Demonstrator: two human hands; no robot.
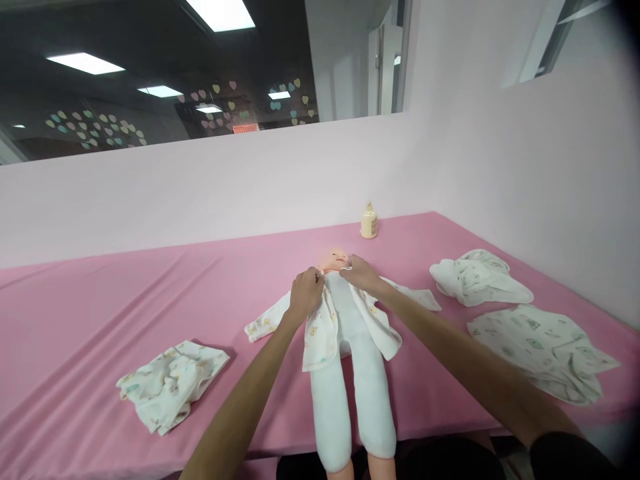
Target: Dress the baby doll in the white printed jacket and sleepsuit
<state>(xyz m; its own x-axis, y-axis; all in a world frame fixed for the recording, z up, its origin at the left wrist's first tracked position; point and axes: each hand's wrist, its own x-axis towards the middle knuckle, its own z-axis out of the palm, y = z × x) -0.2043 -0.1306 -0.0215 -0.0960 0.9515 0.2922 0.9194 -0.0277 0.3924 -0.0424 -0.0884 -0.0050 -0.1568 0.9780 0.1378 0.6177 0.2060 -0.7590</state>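
Left hand (307,292) and right hand (361,273) pinch the baby jacket (320,337) by the doll's (345,313) neck; its legs cross the table's (235,287) near edge.

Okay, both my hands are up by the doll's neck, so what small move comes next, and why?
Probably draw the jacket together across the doll: its front lies open, baring the white torso, and the left hand and right hand are both at its top.

The white jacket (321,337) has scattered yellow-brown prints; the tablecloth (240,287) is plain pink.
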